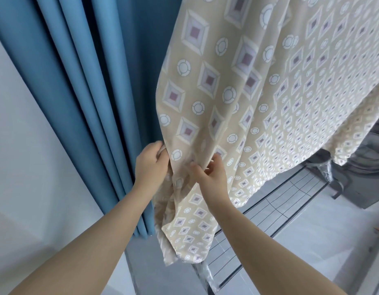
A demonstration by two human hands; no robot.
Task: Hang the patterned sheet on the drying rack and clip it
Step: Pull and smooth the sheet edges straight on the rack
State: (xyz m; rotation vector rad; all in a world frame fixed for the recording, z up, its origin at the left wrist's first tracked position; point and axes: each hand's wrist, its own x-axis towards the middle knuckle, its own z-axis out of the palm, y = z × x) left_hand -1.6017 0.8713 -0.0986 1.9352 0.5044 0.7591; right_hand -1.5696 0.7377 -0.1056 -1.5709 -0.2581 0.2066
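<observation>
Plainly, nothing is clipped yet, and no clip shows anywhere. Just left of the left-hand fingers hangs a blue pleated fabric curtain (84, 92), close enough that a fold of it could be gathered into the grip or pinned along with the laundry. The left hand (151, 167) has its fingers curled round the side edge of the beige sheet (216, 86) printed with mauve diamonds and white rings. The cloth rises steeply above both sets of fingers and leaves the frame at the top, so what carries it up there is hidden. The likeliest trouble comes from that: a firm downward or sideways tug from the fingers could drag the whole cloth off an unseen support.

Below the fingers the fabric bunches into thick folds and ends in a loose trailing corner. If left gathered it would probably dry badly, and a clip may not bite through so many layers.

The right hand (212, 177) appears to pinch a raised fold between thumb and fingertips, a light hold that could slip if the cloth is damp and heavy.

Right of and below those fingers lies the dark wire drying rack (286, 194), its legs wrapped in clear plastic; the trailing corner could snag there. Beyond it sits a grey washing machine (371, 173).
</observation>
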